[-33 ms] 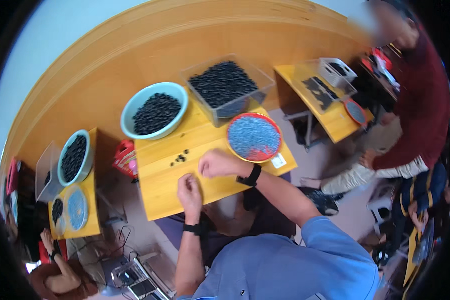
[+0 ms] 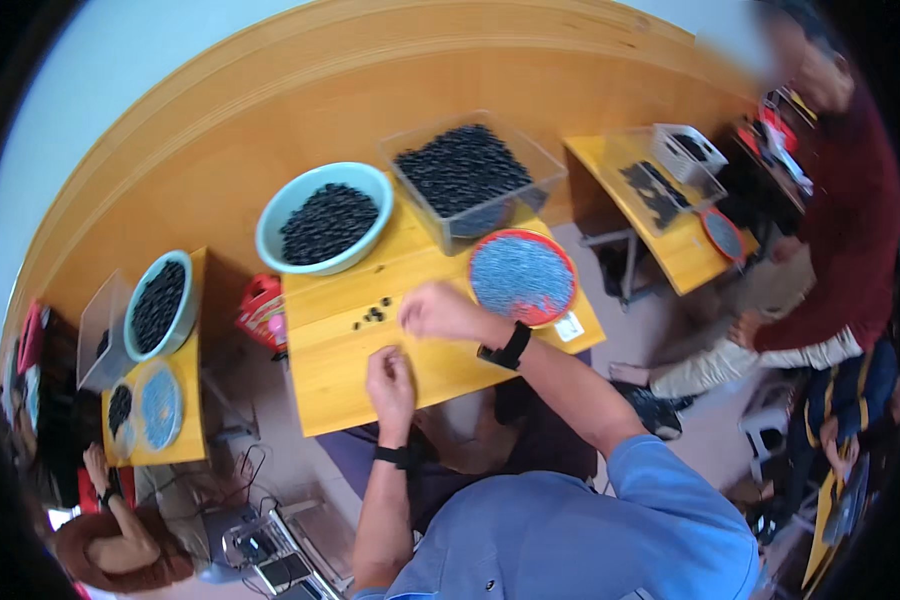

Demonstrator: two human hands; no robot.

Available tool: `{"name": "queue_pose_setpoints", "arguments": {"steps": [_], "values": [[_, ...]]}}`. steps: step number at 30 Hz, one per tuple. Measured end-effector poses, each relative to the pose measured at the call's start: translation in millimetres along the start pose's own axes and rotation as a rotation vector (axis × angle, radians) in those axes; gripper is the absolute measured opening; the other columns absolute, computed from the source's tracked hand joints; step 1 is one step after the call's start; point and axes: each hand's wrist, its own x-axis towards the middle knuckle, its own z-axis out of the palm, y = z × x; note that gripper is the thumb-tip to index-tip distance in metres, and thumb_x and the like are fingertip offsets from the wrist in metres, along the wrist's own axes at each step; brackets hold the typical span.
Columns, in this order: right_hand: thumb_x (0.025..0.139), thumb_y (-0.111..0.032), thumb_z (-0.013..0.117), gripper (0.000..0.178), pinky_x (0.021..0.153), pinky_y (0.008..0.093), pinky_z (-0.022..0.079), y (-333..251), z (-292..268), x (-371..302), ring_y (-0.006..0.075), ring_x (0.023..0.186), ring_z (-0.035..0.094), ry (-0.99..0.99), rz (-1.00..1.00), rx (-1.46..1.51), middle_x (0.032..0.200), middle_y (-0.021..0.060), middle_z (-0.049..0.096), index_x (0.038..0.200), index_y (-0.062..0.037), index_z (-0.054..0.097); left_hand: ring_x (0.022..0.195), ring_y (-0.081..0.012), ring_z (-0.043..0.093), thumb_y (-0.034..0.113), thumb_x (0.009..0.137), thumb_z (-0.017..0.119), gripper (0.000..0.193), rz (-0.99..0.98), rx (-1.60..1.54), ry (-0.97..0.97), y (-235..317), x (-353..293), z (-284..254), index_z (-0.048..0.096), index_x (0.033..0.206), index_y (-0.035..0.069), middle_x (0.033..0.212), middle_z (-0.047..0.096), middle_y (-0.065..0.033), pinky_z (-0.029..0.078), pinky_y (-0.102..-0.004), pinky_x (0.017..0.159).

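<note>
Over the near part of the yellow table [image 2: 320,385], my left hand [image 2: 390,385] has its fingers curled together. What they hold, if anything, is hidden. Close by, farther out and to the right, my right hand [image 2: 438,311] is bent over with its fingers closed; nothing between them can be made out. A few small black pieces [image 2: 374,314] lie loose just left of it. A red-rimmed round tray [image 2: 571,272] of thin blue-grey pieces sits to the right of that hand.
At the table's back stand a light-blue basin [image 2: 269,240] and a clear plastic bin [image 2: 457,232], both full of black pieces. Side tables [image 2: 692,262] hold similar containers. A person in a dark red top [image 2: 850,210] is at the right, another person [image 2: 120,550] at lower left.
The whole view has shifted slightly, so the table sits a little farther right. My right hand has moved a little farther out over the table, away from my left hand.
</note>
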Motion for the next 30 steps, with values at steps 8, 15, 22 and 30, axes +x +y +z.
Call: {"name": "queue_pose_setpoints", "arguments": {"steps": [8, 15, 22, 30], "values": [[0.084, -0.009, 0.072, 0.02, 0.079, 0.0352, 0.058, -31, -11, 54, 0.0193, 0.085, 0.074, 0.48, -0.087, 0.176, 0.087, 0.0115, 0.076, 0.103, -0.0007, 0.074, 0.073, -0.0162, 0.061, 0.002, 0.095, 0.064, 0.007, -0.014, -0.018, 0.021, 11, -7, -11, 0.065, 0.101, -0.002, 0.084, 0.065, -0.0102, 0.051, -0.0295, 0.068], [0.083, -0.007, 0.067, 0.023, 0.077, 0.0389, 0.055, 33, 34, 37, 0.0291, 0.083, 0.073, 0.208, 0.103, -0.381, 0.086, 0.0161, 0.074, 0.104, -0.0012, 0.074, 0.073, -0.0189, 0.063, 0.003, 0.095, 0.064, 0.007, -0.016, 0.003, -0.002, 14, 0, -11, 0.066, 0.1, -0.002, 0.086, 0.066, -0.0129, 0.052, -0.0307, 0.069], [0.084, -0.007, 0.06, 0.021, 0.085, 0.0497, 0.055, 26, 55, 55, 0.04, 0.098, 0.069, 0.279, 0.034, -0.495, 0.107, 0.0214, 0.071, 0.1, -0.0046, 0.074, 0.073, -0.0188, 0.065, 0.002, 0.095, 0.064, 0.007, -0.009, -0.005, 0.004, 11, -2, -10, 0.066, 0.1, -0.002, 0.085, 0.067, -0.0129, 0.052, -0.0309, 0.069], [0.084, -0.01, 0.06, 0.015, 0.081, 0.0505, 0.054, 33, 55, 42, 0.0395, 0.093, 0.069, 0.257, 0.044, -0.589, 0.098, 0.0191, 0.07, 0.093, -0.0041, 0.071, 0.075, -0.0127, 0.062, 0.006, 0.098, 0.064, 0.011, -0.074, -0.051, -0.029, 6, -2, -7, 0.065, 0.104, -0.003, 0.085, 0.067, -0.0081, 0.052, -0.0284, 0.069]]}}
